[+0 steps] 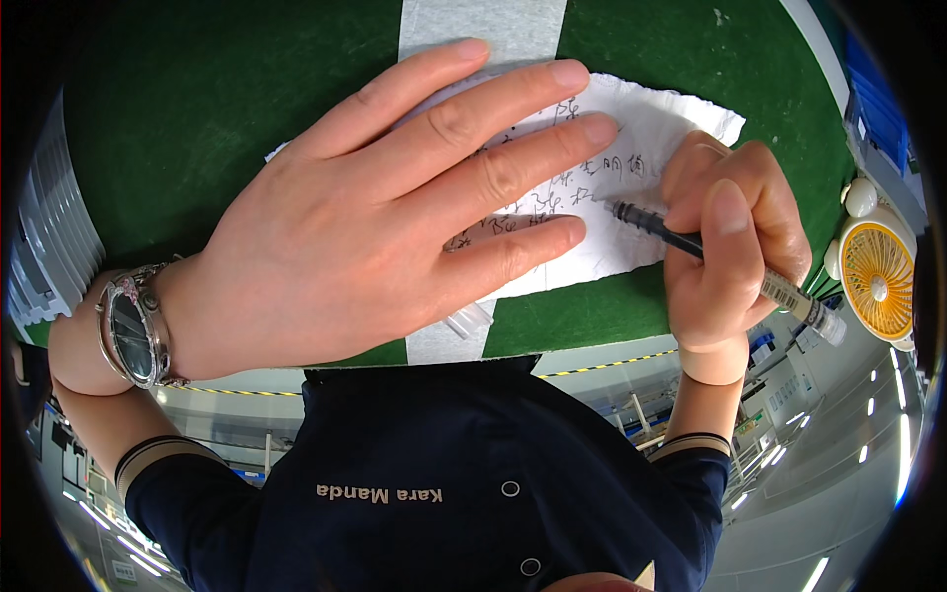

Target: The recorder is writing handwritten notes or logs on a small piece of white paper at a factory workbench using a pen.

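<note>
My left hand [395, 207] lies flat, fingers spread, on a torn white slip of paper [656, 123] covered with handwriting. The paper rests on a green mat [197, 118]. A silver wristwatch [133, 326] is on my left wrist. My right hand [725, 247] grips a black pen [646, 219] with a clear barrel, and the tip touches the paper just right of my left fingertips. A clear pen cap [472, 321] pokes out from under my left palm near the mat's front edge.
A grey strip [483, 25] runs across the green mat under the paper. A small white and yellow desk fan [876, 276] stands at the right. Stacked grey trays [49, 237] sit at the left edge. My dark navy shirt [424, 474] fills the lower middle.
</note>
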